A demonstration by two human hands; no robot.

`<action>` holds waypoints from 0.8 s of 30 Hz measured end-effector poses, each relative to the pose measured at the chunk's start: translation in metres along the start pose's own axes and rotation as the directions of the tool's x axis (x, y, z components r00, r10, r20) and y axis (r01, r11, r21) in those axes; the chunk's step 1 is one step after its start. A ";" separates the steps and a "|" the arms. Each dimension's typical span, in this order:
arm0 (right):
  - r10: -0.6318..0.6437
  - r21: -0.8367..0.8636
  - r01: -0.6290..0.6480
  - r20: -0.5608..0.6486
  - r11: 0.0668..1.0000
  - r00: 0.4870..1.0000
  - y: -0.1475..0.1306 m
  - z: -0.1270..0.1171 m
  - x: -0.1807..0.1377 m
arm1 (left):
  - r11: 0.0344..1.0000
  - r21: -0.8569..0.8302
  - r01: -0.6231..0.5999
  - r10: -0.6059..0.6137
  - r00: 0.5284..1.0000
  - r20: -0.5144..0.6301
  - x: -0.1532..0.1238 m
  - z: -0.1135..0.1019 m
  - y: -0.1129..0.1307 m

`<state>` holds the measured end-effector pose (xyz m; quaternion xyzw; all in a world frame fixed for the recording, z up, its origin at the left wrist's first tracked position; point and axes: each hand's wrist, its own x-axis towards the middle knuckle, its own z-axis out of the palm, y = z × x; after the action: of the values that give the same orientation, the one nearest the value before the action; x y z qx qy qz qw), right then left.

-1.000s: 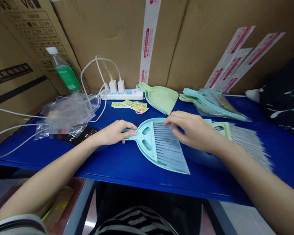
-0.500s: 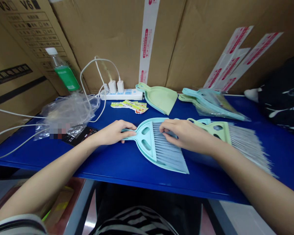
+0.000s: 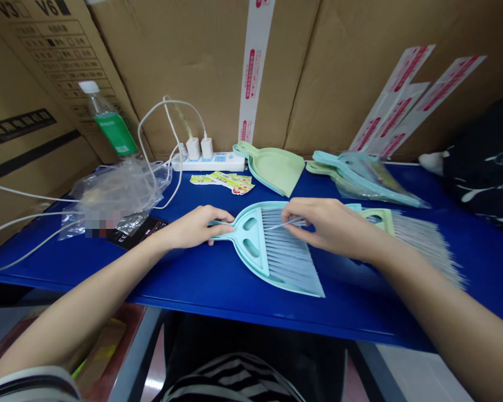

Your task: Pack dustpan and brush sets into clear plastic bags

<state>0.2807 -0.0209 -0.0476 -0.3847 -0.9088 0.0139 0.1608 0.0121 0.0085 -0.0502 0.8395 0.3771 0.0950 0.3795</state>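
Observation:
A light-blue hand brush (image 3: 272, 248) with grey bristles lies in a matching light-blue dustpan on the blue table (image 3: 218, 285). My left hand (image 3: 197, 226) is closed round the brush handle at the left. My right hand (image 3: 327, 226) rests over the upper bristles and pinches a few grey strands between thumb and fingers, lifting them off the rest. A green-handled brush (image 3: 406, 234) with grey bristles lies just to the right, partly behind my right wrist.
A green dustpan (image 3: 276, 167) and bagged blue dustpans (image 3: 364, 178) lie at the back. A power strip (image 3: 209, 161) with chargers, stickers (image 3: 226, 181), a bottle (image 3: 109, 120), crumpled plastic bags (image 3: 117, 192) and a black device (image 3: 136, 231) sit at the left. Cardboard boxes wall the rear.
My right hand went left over the bristles, then drew back right, now pinching a few strands. The green-handled brush shifted slightly. My left hand stayed on the handle.

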 end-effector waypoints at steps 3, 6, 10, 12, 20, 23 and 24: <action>-0.013 0.033 0.013 -0.005 0.999 1.000 0.002 -0.003 -0.001 | 1.000 0.003 0.002 -0.002 1.000 0.001 0.000 0.000 0.001; -0.033 0.040 0.034 -0.013 0.999 0.999 0.005 -0.004 -0.001 | 1.000 0.008 0.005 -0.005 1.000 0.003 0.000 0.000 0.001; -0.036 0.030 0.037 -0.046 0.999 0.998 0.010 -0.002 -0.002 | 1.000 0.012 0.010 -0.010 1.000 0.001 0.000 -0.001 0.002; -0.037 0.020 0.038 -0.062 0.999 0.997 0.012 -0.001 -0.002 | 1.000 0.007 0.010 -0.010 1.000 0.001 0.000 -0.001 0.002; -0.044 -0.004 0.044 -0.120 0.999 0.992 0.013 -0.006 -0.003 | 1.000 0.011 0.004 -0.004 1.000 0.000 0.000 0.000 0.001; -0.029 -0.006 0.029 -0.115 1.000 0.993 0.010 -0.008 -0.003 | 1.000 0.010 0.006 -0.006 1.000 0.001 0.000 0.000 0.001; -0.020 -0.009 0.019 -0.110 1.000 0.994 0.009 -0.008 -0.003 | 1.000 0.009 0.008 -0.008 1.000 0.001 0.000 -0.001 0.001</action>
<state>0.2916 -0.0173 -0.0423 -0.3764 -0.9024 -0.0123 0.2093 0.0123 0.0079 -0.0489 0.8397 0.3807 0.0914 0.3763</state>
